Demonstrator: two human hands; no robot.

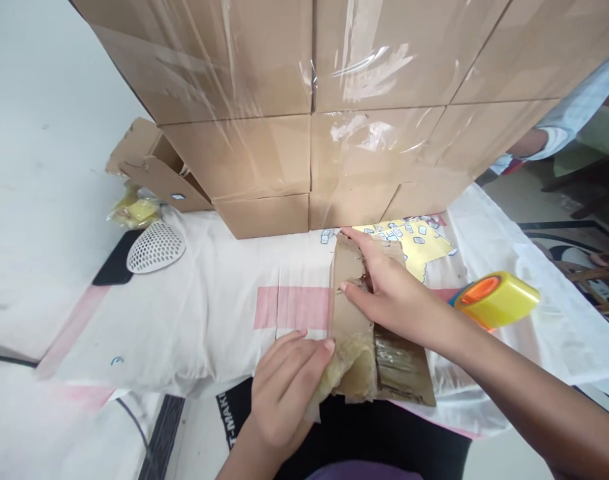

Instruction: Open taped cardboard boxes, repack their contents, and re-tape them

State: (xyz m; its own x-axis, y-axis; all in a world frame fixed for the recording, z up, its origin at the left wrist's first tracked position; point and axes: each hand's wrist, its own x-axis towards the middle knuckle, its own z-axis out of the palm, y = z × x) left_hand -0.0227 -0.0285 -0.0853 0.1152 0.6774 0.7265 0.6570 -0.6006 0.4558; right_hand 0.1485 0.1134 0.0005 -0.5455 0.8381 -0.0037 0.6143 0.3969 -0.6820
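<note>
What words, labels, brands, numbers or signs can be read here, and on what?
"T-MAK": on the black item low in view; any further letters are hidden or unclear.
Too small to read: marks on the yellow patch and the white sticker.
Nothing readable on the wrapped boxes or the cardboard under the fingers.

A stack of boxes (264, 157), glossy with clear plastic, stands on a white cloth (209, 293) with pink and yellow patches. Left of it sit an open carton (157, 175), a packet (140, 211) of something yellow, and a white perforated shell (156, 249) overlapping a black slab (115, 263). At right are a yellow tape roll (512, 301) and another person's pale sleeve (592, 103).
</note>
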